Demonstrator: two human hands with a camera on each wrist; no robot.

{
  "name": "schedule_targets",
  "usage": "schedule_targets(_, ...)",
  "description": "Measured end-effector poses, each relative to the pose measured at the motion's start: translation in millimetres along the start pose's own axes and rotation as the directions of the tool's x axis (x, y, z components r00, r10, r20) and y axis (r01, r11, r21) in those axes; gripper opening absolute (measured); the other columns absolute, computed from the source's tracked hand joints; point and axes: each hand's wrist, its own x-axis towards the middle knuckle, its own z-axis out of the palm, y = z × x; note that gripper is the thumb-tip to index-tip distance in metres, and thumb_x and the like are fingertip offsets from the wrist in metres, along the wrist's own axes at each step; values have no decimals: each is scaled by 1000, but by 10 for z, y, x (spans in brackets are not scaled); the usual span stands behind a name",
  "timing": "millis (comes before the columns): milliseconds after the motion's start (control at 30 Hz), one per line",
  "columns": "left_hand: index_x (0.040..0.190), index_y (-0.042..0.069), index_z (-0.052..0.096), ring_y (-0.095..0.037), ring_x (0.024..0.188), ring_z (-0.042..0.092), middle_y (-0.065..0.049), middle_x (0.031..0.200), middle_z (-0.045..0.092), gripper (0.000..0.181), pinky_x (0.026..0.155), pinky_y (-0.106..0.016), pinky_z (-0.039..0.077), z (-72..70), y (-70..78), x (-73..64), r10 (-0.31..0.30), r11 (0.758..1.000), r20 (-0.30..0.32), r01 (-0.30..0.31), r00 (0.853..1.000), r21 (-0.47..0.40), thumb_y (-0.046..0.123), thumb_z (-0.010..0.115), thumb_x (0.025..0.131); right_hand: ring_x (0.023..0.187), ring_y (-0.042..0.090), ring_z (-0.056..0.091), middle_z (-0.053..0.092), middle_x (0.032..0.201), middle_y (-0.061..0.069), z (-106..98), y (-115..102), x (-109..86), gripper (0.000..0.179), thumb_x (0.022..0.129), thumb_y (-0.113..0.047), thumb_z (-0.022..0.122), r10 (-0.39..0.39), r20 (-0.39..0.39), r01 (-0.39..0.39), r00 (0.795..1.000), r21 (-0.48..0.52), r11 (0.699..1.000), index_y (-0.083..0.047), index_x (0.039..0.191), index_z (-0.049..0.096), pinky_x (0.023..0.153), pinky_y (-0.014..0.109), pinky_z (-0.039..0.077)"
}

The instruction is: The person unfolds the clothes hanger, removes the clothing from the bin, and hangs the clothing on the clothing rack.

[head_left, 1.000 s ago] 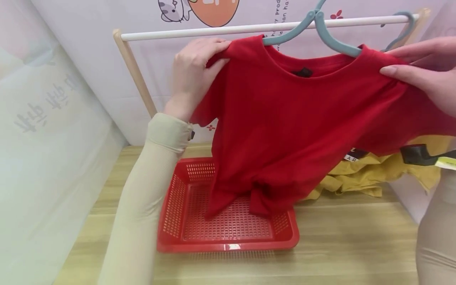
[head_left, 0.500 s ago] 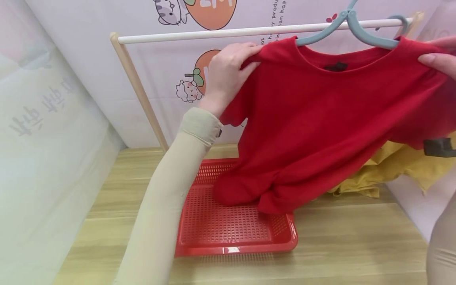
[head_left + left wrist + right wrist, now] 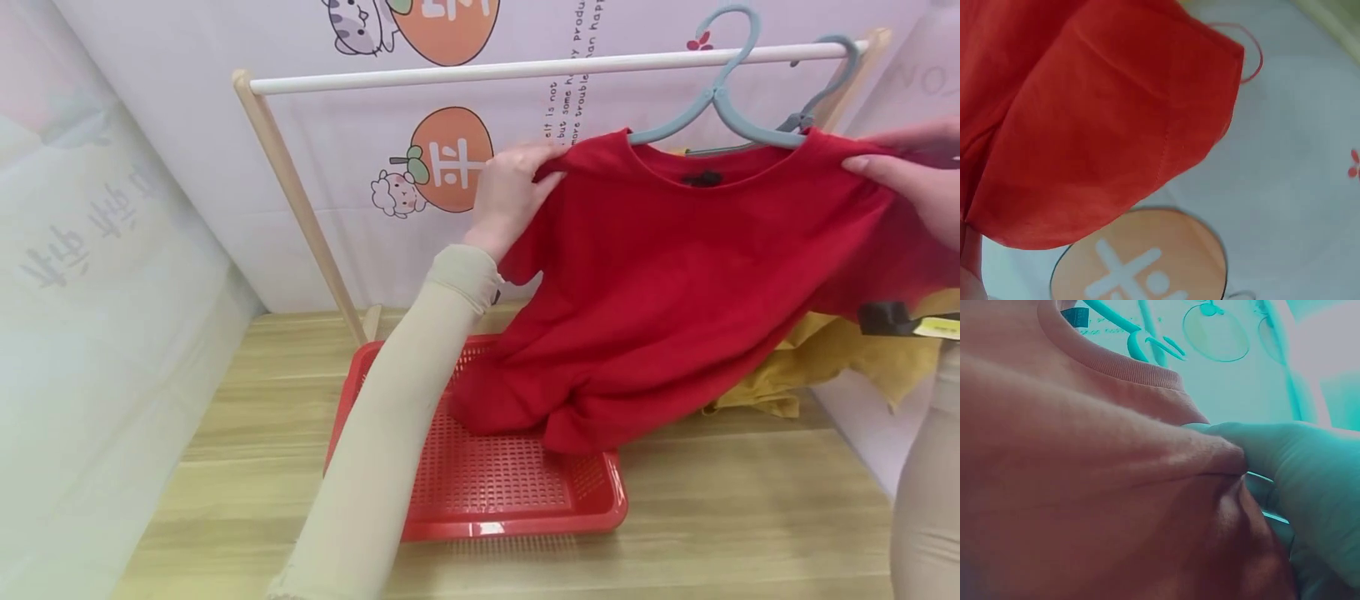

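Observation:
A red T-shirt (image 3: 675, 275) hangs stretched between my hands, with a light blue hanger (image 3: 720, 93) in its neck opening. My left hand (image 3: 510, 196) pinches the shoulder and sleeve area on the left. On the other side, my right hand (image 3: 926, 187) grips the opposite shoulder, thumb in front; the right wrist view shows the fingers (image 3: 1254, 444) pinching the fabric beside the collar. The hanger's hook rises above the white rail (image 3: 450, 73), its stem crossing in front; whether it bears on the rail I cannot tell. The red sleeve (image 3: 1110, 125) fills much of the left wrist view.
Below, a red mesh basket (image 3: 517, 527) stands on the wooden table (image 3: 225, 467), the shirt's lower part hanging over it. A second hanger (image 3: 855, 58) is on the rail's right end. A yellow garment (image 3: 832, 350) shows behind the shirt. A wooden post (image 3: 300, 200) supports the rail's left end.
Both hands first carried the shirt and hanger to the right, then lowered them. The hanger's hook has come into view above the rail. Both grips on the shirt stay the same.

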Motion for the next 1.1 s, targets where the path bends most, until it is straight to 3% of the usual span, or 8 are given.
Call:
schedule_targets(167, 131, 18, 72, -9, 122, 59, 4, 129, 69, 34, 105, -10, 33, 158, 5, -5, -52, 999, 50, 53, 997, -5, 24, 72, 97, 72, -22, 52, 58, 79, -40, 44, 61, -31, 34, 93, -23, 75, -101, -38, 101, 994, -5, 995, -45, 118, 73, 65, 0, 34)
schedule_targets(300, 130, 18, 72, -10, 122, 58, 4, 128, 69, 33, 105, -8, 31, 245, 11, -10, -57, 998, 57, 56, 997, 19, 23, 72, 98, 72, -20, 55, 61, 79, -38, 68, 110, -56, 33, 92, -18, 76, -116, -39, 117, 993, 33, 993, -42, 115, 76, 65, 0, 36)
schedule_targets(433, 128, 18, 73, -11, 120, 60, 4, 125, 70, 30, 105, -9, 33, 304, 25, -21, -61, 997, 51, 59, 997, 46, 23, 72, 98, 70, -18, 57, 63, 79, -35, 77, 153, -78, 33, 92, -14, 76, -94, -18, 95, 995, 75, 993, -34, 118, 77, 65, -1, 39)
schedule_targets(567, 129, 18, 72, -11, 120, 60, 3, 126, 70, 31, 104, -9, 33, 353, 40, -46, -91, 995, 83, 87, 992, 50, 23, 71, 98, 67, -15, 60, 66, 79, -32, 81, 181, -104, 32, 92, -14, 77, -44, 16, 42, 999, 123, 991, -29, 120, 77, 60, 2, 43)
schedule_targets(800, 132, 16, 69, -11, 123, 58, 2, 130, 68, 33, 106, -9, 31, 403, 65, -64, -97, 995, 101, 94, 990, 32, 23, 69, 99, 68, -13, 58, 64, 82, -32, 66, 231, -122, 36, 93, -21, 77, 26, 36, -30, 999, 94, 995, -30, 127, 74, 55, 3, 43)
schedule_targets(900, 138, 16, 65, -10, 129, 53, 2, 137, 63, 39, 108, -9, 28, 405, 69, -45, -110, 994, 149, 106, 983, 35, 25, 68, 100, 70, -14, 58, 64, 82, -33, 88, 224, -129, 35, 93, -20, 77, 25, 28, -28, 999, 93, 995, -32, 125, 75, 58, 3, 42)
schedule_targets(1100, 155, 19, 45, -11, 147, 31, 1, 158, 42, 63, 115, -13, 13, 382, 40, -14, -126, 990, 288, 104, 949, 92, 34, 68, 99, 73, -13, 59, 66, 82, -31, 161, 174, -161, 34, 91, -13, 78, -10, 11, 8, 1000, 147, 989, -33, 117, 78, 64, 1, 41)
